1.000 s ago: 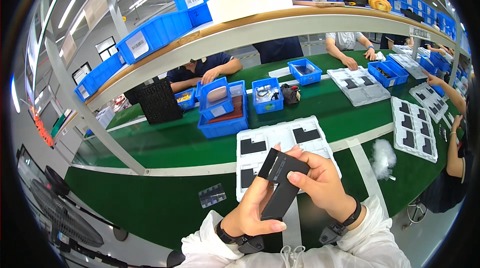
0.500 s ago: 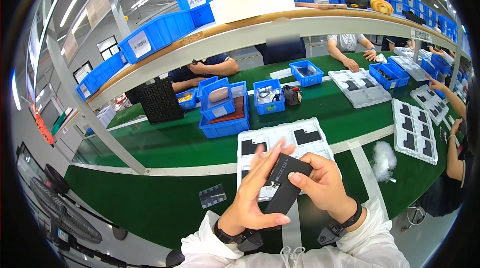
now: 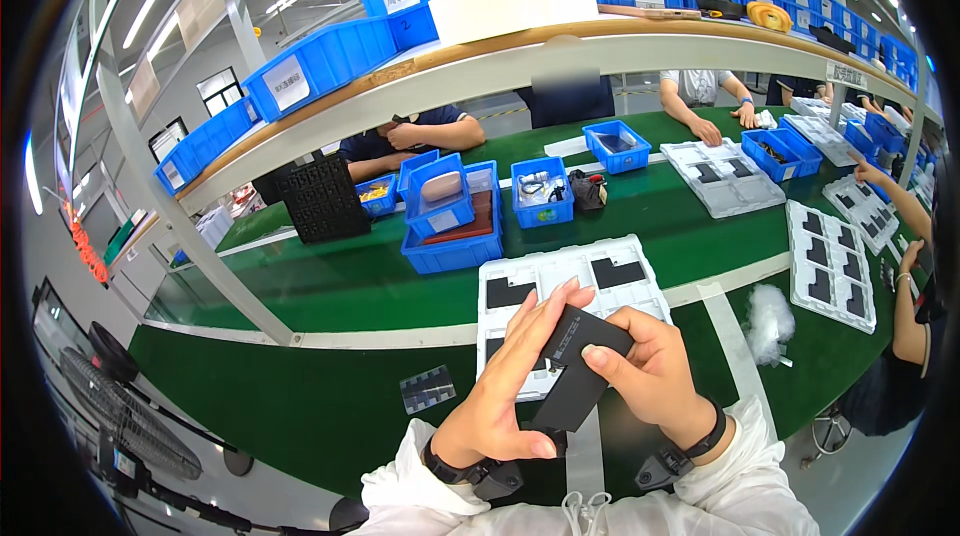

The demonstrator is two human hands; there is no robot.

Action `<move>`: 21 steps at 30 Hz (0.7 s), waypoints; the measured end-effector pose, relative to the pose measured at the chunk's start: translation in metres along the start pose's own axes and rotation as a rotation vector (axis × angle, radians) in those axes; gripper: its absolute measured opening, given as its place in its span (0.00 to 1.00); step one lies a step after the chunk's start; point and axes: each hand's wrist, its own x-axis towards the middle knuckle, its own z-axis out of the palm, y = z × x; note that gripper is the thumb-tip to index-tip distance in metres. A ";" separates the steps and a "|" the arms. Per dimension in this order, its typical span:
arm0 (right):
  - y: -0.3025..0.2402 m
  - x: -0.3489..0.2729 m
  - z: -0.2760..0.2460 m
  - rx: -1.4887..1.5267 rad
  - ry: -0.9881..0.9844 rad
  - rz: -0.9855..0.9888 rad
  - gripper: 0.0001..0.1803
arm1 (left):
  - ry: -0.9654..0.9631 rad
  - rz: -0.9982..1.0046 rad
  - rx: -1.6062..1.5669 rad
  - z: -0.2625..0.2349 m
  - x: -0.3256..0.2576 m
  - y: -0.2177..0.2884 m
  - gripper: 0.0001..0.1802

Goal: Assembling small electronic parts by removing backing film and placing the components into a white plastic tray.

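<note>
A flat black L-shaped part (image 3: 577, 382) is tilted between my two hands above the near side of the green table. My right hand (image 3: 648, 361) is closed on its right side, thumb pressed on the upper face and fingers behind it. Along its left edge lie the stretched fingers of my left hand (image 3: 507, 386), with the thumb apart near the lower end. Whatever lies behind the part is hidden. Under and beyond my hands is a white moulded tray (image 3: 566, 268) with several black L-shaped pieces in its recesses.
Left of my hands lies a small dark strip with clear squares (image 3: 427, 390). Blue bins (image 3: 452, 254) stand beyond the tray. To the right are a crumpled clear plastic bag (image 3: 768, 324) and another filled tray (image 3: 830, 271). A shelf (image 3: 500, 71) crosses above; co-workers sit around.
My left fingers, blurred before, now show sharply along the part's edge. The left thumb has moved off the part's lower face, and the part has turned slightly. My right hand keeps its hold.
</note>
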 end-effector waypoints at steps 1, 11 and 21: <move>-0.001 0.000 0.000 0.002 0.004 -0.007 0.07 | -0.002 0.001 -0.001 0.000 0.000 0.001 0.60; 0.001 -0.001 0.001 -0.167 0.087 -0.056 0.08 | 0.000 -0.050 1.013 0.002 0.007 0.029 0.58; 0.006 -0.002 0.004 -0.249 0.141 -0.071 0.08 | 0.071 -0.135 1.151 0.010 0.005 0.036 0.51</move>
